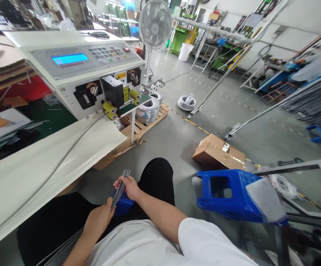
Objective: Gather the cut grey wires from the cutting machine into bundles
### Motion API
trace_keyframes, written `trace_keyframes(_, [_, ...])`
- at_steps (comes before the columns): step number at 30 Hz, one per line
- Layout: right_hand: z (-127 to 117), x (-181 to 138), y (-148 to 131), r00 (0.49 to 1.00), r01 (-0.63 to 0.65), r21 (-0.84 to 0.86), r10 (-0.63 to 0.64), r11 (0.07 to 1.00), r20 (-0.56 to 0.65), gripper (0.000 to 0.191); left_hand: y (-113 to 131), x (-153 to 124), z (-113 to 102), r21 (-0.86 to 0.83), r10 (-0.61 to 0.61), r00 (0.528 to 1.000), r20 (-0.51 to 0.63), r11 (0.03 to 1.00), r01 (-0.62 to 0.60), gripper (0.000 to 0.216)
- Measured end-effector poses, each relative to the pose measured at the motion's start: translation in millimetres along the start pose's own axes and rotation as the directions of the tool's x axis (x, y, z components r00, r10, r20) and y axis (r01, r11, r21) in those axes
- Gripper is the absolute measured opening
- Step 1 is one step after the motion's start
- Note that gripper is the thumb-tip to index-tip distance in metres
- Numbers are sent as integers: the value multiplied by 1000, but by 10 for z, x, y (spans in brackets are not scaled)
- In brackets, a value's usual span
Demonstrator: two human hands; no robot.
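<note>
Head view: seated position, both hands close together above the lap, beside the white chute (99, 142) of the cable machine (80, 70).
Grey wires (118, 195): thin bundle, held tilted between both hands; upper ends nearly level and free above the right fingers; seemingly the same wires also visible beside the left forearm.
Right hand (130, 187): pinching the bundle just below its upper ends, thumb against fingers.
Left hand (97, 218): closed round the bundle lower down, thumb laid along it.
Risk in the bundle: single wires possibly sliding out of line or falling, because of a too loose pinch; possibly also bending, because of both hands pushing toward each other.
Risk at the chute: long cable (63, 162) perhaps caught by the left arm, because of careless turning to that side.
Hidden: left fingertips, behind the hand itself; most of the blue object (124, 205) under the hands, therefore of uncertain kind.
Cut off: wires at the bottom edge, cable at the left edge.
Hard to make out: exact number of wires; letters on the display (70, 59); blurred things beyond the blue stool (232, 199).
</note>
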State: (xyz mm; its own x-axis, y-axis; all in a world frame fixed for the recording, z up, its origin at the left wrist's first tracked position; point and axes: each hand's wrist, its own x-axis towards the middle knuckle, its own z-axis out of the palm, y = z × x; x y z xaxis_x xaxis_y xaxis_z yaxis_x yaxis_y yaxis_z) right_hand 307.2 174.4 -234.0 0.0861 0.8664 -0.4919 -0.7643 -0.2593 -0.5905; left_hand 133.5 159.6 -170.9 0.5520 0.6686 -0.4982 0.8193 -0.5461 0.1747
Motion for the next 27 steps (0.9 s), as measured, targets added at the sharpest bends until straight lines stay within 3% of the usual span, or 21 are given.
trace_keyframes(7, [-11,26,-127,981,-186,230,169,955,94,24,-67,2,-208,-33,45,999,-4,998,-45,25])
trace_keyframes(9, [-11,24,-114,979,-188,187,168,964,115,26,-20,-47,-338,-8,59,996,-60,998,-59,22])
trace_keyframes(11, [-16,25,-92,985,-150,91,141,984,99,31,27,-136,-543,0,135,972,-192,991,-137,23])
trace_keyframes(13, [-22,37,-72,993,-99,-40,101,994,58,36,41,-251,-827,23,234,880,-413,969,-247,26])
trace_keyframes(15, [-28,57,-59,998,-60,-160,64,985,18,40,0,-357,-1153,90,284,714,-640,950,-298,28])
trace_keyframes(17, [-29,71,-50,999,-38,-229,40,973,6,42,-96,-411,-1462,133,238,565,-790,966,-221,29])
trace_keyframes(18, [-30,73,-47,999,-32,-243,35,970,8,42,-161,-409,-1593,127,187,527,-829,981,-149,30])
trace_keyframes(20, [-29,65,-40,999,-29,-251,32,968,8,43,-308,-346,-1785,77,49,502,-864,996,34,35])
trace_keyframes(23, [-34,49,-29,999,-40,-248,38,968,-13,45,-515,-173,-1894,2,-126,486,-865,967,254,52])
trace_keyframes(27, [-79,69,-12,999,-49,-247,43,968,-32,47,-640,-64,-1823,-19,-193,492,-849,941,337,59])
